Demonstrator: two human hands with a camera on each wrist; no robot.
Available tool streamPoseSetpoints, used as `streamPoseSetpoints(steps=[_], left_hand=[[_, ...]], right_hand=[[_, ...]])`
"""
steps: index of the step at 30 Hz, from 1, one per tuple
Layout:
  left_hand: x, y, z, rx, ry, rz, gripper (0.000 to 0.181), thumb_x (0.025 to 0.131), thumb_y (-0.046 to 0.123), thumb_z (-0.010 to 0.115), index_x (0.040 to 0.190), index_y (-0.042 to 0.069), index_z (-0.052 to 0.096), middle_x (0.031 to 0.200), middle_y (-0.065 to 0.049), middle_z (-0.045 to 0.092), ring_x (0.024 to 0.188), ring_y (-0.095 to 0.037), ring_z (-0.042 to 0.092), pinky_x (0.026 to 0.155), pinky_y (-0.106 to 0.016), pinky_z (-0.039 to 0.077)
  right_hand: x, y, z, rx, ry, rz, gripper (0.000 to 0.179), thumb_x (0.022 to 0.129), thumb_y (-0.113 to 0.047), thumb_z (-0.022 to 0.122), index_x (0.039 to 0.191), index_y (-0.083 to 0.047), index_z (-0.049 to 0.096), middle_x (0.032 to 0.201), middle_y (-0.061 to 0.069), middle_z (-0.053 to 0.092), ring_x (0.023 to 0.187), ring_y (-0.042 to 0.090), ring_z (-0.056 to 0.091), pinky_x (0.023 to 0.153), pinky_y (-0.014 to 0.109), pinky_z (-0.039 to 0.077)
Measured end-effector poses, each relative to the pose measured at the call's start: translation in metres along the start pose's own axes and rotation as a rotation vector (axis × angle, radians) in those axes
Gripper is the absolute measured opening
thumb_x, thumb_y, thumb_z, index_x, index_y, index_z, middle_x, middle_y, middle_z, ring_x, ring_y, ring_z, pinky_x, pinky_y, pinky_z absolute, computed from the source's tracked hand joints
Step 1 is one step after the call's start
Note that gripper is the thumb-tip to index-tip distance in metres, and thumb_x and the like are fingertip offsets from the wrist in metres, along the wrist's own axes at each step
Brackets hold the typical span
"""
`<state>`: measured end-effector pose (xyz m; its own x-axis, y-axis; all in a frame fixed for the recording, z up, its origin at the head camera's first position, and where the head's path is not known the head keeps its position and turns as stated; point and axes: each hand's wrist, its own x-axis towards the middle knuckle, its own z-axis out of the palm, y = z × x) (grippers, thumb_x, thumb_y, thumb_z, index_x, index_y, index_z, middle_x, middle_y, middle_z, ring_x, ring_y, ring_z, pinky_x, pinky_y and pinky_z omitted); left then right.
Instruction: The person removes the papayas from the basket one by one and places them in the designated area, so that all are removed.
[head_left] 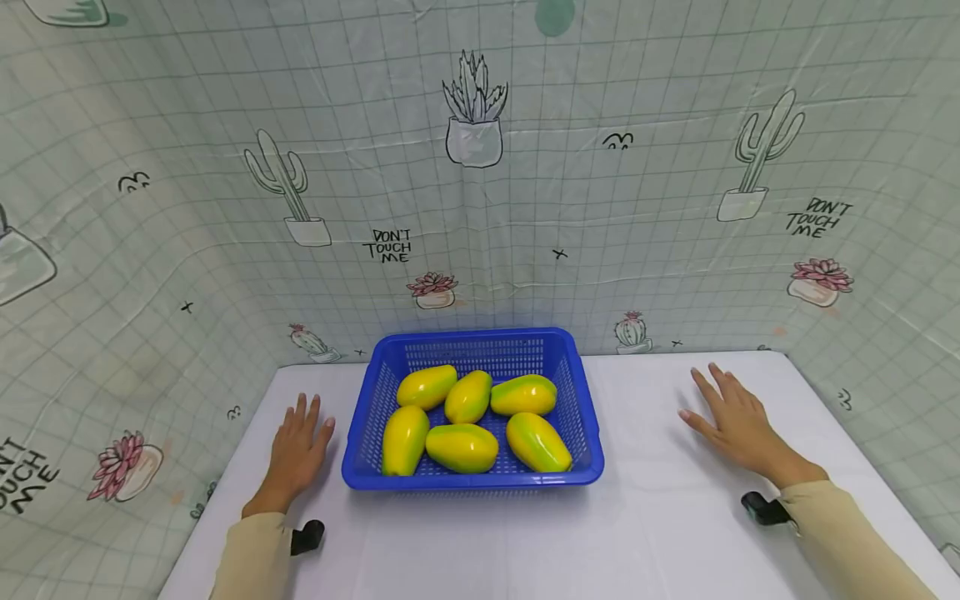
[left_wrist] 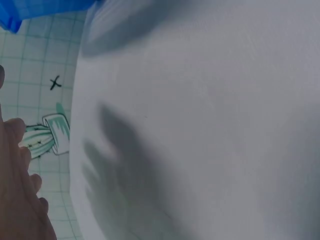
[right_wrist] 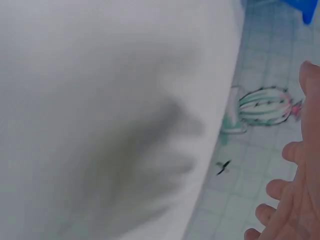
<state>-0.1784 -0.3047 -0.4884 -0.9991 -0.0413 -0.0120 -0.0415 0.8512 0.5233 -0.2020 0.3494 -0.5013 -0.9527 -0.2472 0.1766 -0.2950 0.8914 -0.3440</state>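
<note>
Beige sleeves, two: left (head_left: 251,554) and right (head_left: 847,529), entering from the near side. Small black devices, one at each wrist: left device (head_left: 307,537), right device (head_left: 767,508).

White-covered tabletop (head_left: 480,550), one, shadows of the hands cast on its surface.

Hands, a pair, bare, both raised over the tabletop. Left hand (head_left: 295,454): fingers straight and parted, pointing to the far side, near the basket's left wall. Right hand (head_left: 738,429): fingers likewise extended and spread, well apart from the basket, to its right.

Basket (head_left: 472,482), one, blue, perforated walls, standing between the hands toward the far edge.

Fruits, six, glossy yellow-green, oblong, all lying inside the basket. Near row: left fruit (head_left: 405,442) lengthwise, middle fruit (head_left: 462,448) crosswise, right fruit (head_left: 538,443) slanting. Far row, three: two leaning obliquely at left (head_left: 427,387) and centre (head_left: 468,397), one crosswise at right (head_left: 523,395).

Backdrop cloth (head_left: 525,200), pale green-grey grid, printed with potted plants and "DON'T TOUCH ME", hanging beyond the tabletop.
</note>
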Motion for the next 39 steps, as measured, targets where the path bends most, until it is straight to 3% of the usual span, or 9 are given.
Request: streamPoseSetpoints(steps=[6,11,20,27,39], left_hand=[[0.003,0.009,-0.001,-0.061,0.015,0.037,0.069,0.114,0.034,0.037,0.162,-0.012,0.018,0.17,-0.035,0.007,0.155,-0.061,0.006,0.123,-0.072,0.006],[0.005,0.017,-0.002,-0.102,0.018,0.054,0.069,0.114,0.034,0.036,0.163,-0.011,0.018,0.17,-0.034,0.008,0.155,-0.061,0.007,0.122,-0.074,0.007],[0.001,0.032,-0.007,-0.158,-0.071,0.012,0.067,0.116,0.033,0.032,0.168,-0.001,0.007,0.174,-0.027,-0.001,0.159,-0.053,0.002,0.124,-0.07,0.003],[-0.002,0.043,-0.009,-0.232,-0.097,0.005,0.065,0.116,0.03,0.032,0.169,0.002,0.007,0.175,-0.026,0.004,0.16,-0.05,0.005,0.125,-0.068,0.004],[-0.001,0.054,-0.009,-0.336,-0.099,0.0,0.064,0.117,0.029,0.036,0.17,0.004,0.01,0.174,-0.025,0.012,0.156,-0.05,0.023,0.125,-0.062,0.02]], right_hand=[[0.012,-0.027,-0.007,-0.048,0.052,-0.105,0.077,0.105,-0.04,0.066,0.158,0.008,0.037,0.16,0.041,0.027,0.144,0.066,0.026,0.109,0.078,0.024],[0.019,-0.053,-0.014,-0.055,0.038,-0.146,0.079,0.103,-0.04,0.068,0.16,0.005,0.036,0.163,0.037,0.026,0.146,0.063,0.026,0.112,0.077,0.022],[0.027,-0.092,-0.017,-0.061,0.013,-0.242,0.078,0.101,-0.038,0.071,0.16,0.001,0.038,0.164,0.034,0.027,0.148,0.058,0.027,0.115,0.076,0.022],[0.033,-0.118,-0.014,-0.076,-0.012,-0.305,0.078,0.1,-0.033,0.073,0.161,-0.001,0.038,0.165,0.032,0.029,0.151,0.054,0.028,0.119,0.073,0.021],[0.048,-0.154,-0.009,-0.109,-0.036,-0.424,0.08,0.099,-0.037,0.075,0.161,-0.002,0.039,0.163,0.029,0.035,0.148,0.051,0.036,0.119,0.07,0.028]])
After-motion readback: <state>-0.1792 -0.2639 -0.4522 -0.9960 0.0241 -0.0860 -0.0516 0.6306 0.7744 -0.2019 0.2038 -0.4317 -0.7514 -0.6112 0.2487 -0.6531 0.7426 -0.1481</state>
